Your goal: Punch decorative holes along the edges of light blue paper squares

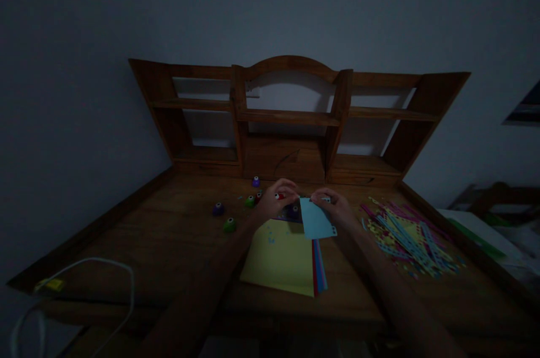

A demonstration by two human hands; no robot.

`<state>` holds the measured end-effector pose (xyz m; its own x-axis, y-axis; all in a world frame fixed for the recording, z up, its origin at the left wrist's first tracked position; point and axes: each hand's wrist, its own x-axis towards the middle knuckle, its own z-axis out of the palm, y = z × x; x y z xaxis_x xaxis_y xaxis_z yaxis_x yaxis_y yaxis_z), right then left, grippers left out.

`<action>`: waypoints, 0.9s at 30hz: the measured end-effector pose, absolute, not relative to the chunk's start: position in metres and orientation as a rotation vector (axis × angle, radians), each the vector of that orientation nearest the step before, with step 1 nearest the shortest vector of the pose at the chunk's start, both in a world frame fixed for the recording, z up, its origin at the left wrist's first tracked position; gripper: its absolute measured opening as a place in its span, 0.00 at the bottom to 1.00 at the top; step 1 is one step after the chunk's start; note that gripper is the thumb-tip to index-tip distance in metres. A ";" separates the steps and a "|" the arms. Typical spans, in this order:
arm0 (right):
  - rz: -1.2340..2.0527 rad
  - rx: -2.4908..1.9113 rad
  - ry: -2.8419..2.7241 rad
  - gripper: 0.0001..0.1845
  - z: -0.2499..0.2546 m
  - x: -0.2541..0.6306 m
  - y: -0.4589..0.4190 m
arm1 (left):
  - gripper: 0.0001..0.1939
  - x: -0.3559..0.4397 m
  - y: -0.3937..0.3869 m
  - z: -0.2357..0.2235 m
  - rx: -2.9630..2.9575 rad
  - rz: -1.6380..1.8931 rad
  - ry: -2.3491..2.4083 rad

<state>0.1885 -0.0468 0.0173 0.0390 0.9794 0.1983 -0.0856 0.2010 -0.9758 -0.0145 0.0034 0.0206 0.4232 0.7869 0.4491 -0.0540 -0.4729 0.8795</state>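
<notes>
A light blue sheet of paper (316, 222) with small holes near its right corner hangs from my right hand (334, 206), whose thumb and fingers are closed on its top edge. Beside the sheet's upper left corner is my left hand (276, 200), its fingers curled and the tips close to the thumb. Whatever it pinches is too small and dark to make out. Below both hands lies a stack of coloured paper with a yellow sheet (280, 259) on top, dotted with tiny blue bits (271, 240). A dark purple domed piece (294, 210) sits partly hidden between the hands.
Small domed pieces with eye-like spots, purple (218, 209) and green (230, 225) among them, stand left of the hands. To the right is a pile of coloured paper strips (407, 237). A wooden shelf unit (291, 117) rises behind; a white cable (132, 285) crosses the front left.
</notes>
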 end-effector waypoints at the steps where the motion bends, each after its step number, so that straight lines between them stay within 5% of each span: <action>1: 1.061 -1.033 -1.246 0.16 0.017 0.190 -0.046 | 0.17 -0.015 0.008 0.017 1.757 1.198 0.677; 16: 1.143 -1.032 -1.256 0.17 0.002 0.192 -0.038 | 0.12 -0.021 0.045 -0.025 1.614 1.275 1.119; 27: 1.231 -0.973 -1.037 0.17 -0.001 0.195 -0.037 | 0.13 -0.006 0.014 0.003 1.830 1.263 0.850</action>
